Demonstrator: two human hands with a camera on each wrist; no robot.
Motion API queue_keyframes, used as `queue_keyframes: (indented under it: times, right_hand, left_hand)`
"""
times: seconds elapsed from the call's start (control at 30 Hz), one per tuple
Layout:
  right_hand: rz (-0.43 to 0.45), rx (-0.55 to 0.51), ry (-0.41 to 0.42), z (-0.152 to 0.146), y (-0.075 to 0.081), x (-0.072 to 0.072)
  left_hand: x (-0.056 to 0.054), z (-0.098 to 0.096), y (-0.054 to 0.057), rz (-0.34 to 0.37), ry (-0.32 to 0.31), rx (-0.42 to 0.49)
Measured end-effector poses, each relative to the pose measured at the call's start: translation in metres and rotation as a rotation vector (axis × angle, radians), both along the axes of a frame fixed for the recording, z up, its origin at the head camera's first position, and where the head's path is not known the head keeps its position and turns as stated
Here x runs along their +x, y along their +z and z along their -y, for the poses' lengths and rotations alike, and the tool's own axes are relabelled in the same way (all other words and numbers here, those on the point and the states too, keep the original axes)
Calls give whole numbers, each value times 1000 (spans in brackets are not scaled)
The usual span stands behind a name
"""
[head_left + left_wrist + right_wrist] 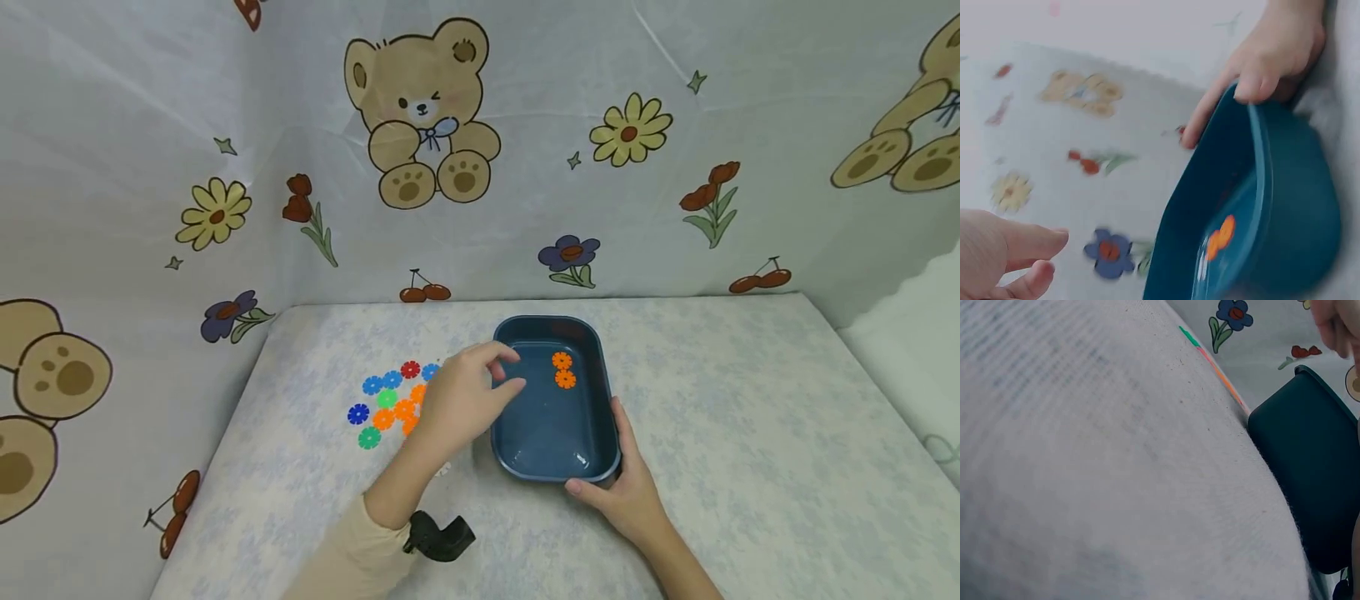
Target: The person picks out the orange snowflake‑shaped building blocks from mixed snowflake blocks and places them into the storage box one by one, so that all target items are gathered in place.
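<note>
A dark blue plastic bin (551, 425) stands on the table. Two orange flower-shaped discs (564, 371) lie inside it, also visible as orange shapes (1220, 237) in the left wrist view. My left hand (468, 392) hovers at the bin's left rim, thumb and index finger parted with nothing between them. At the front right corner, my right hand (630, 496) grips the bin, thumb at the rim and fingers along the outer side. Left of the bin lie several loose discs, among them a dark blue disc (358, 414) and a green disc (369, 437); my left hand hides part of this group.
A black wrist camera (442, 537) is strapped to the left wrist. The patterned tabletop (750, 400) extends to the right of the bin. Behind the table hangs a white cloth (540, 58) printed with bears and flowers.
</note>
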State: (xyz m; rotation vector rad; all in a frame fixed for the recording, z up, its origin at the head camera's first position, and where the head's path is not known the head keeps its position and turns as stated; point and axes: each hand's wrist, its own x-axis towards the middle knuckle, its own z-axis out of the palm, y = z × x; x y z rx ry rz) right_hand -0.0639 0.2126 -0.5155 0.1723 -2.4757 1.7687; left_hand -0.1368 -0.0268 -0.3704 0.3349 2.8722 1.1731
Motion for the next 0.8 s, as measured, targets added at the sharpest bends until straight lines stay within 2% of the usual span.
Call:
queue_keyframes:
  times: [0.1, 0.17, 0.23, 0.37, 0.5, 0.6, 0.8]
  right_hand:
    - [3, -4, 2, 0, 0, -1]
    - [5, -12, 6, 0, 0, -1]
    - [11, -18, 9, 0, 0, -1]
    - [23, -29, 11, 0, 0, 0]
    - [25, -42, 16, 0, 1, 0]
    - [9, -45, 20, 0, 1, 0]
    - [-10, -23, 20, -1, -1, 0]
  left_hand:
    - [2, 26, -6, 24, 95, 49]
    - [-1, 40, -17, 50, 143, 44]
    - [-5, 52, -32, 97, 164, 16]
    - [-12, 65, -62, 185, 156, -101]
    - [-17, 69, -82, 204, 142, -194]
    - [-20, 69, -90, 199, 129, -225]
    - [-26, 68, -96, 219, 120, -251]
